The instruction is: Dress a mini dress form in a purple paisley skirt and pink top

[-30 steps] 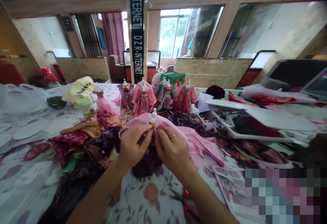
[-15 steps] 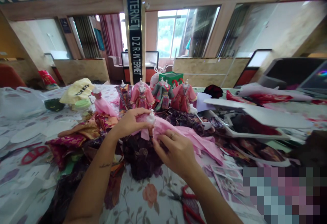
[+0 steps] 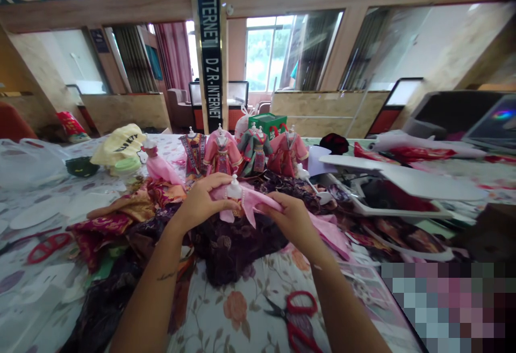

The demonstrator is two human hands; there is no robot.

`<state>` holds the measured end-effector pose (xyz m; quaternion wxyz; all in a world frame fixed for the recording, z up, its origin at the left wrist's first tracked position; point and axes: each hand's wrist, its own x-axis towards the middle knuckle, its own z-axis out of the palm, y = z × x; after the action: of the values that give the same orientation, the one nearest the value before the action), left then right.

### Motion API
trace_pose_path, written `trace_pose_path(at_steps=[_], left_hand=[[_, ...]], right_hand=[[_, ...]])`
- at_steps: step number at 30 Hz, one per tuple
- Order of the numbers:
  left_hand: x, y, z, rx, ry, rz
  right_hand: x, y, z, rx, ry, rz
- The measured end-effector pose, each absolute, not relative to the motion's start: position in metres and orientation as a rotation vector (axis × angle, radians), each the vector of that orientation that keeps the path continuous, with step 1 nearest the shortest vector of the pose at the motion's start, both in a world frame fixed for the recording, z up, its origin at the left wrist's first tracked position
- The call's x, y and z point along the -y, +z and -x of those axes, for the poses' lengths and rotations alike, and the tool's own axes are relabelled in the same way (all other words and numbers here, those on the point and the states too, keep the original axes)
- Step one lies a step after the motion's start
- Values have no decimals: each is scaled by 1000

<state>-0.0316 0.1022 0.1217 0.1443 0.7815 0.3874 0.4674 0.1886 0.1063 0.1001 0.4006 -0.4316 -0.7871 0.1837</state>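
Note:
A small white dress-form mannequin stands upright in front of me, draped with a pink garment edged with what look like tiny beads. My left hand closes around the mannequin's left side, thumb across its front, with pink cloth under the fingers. On the other side, my right hand pinches the garment's sleeve or side panel and draws it out to the right. Dark sheer fabric lies bunched just below both hands. Where the mannequin's base rests is hidden.
Several dressed miniature mannequins stand in a row behind. Red-handled scissors lie near my right forearm, another red-handled pair at far left. Patterned fabrics are heaped left; a white plastic frame sits right.
My right hand has shifted up and right from the mannequin's front, now pulling the pink cloth outward. The beaded edge has swung open. My left hand stays nearly in place.

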Motion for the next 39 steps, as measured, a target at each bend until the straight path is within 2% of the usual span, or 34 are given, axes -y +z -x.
trace_pose_path(at_steps=[3,9,11,14,16,25,39], left_hand=[[-104,121,30,-1111,1350,-2264],[-101,122,26,-1214,1237,-2158],[-100,122,26,-1241,1202,-2116],[-101,121,26,-1270,1176,-2101],[-101,118,27,-1293,1175,-2117],[-93,114,40,-1211,1066,-2116],[-91,105,39,-1233,1148,-2058]], right_hand=[[-107,102,-192,2042,509,1092],[-106,108,-219,2158,843,1025],[-106,109,-224,2203,749,1081],[-101,111,-219,2190,349,1145],[-97,112,-209,2136,206,1074],[-93,102,-171,1961,635,869],[-97,94,-161,1922,629,868]])
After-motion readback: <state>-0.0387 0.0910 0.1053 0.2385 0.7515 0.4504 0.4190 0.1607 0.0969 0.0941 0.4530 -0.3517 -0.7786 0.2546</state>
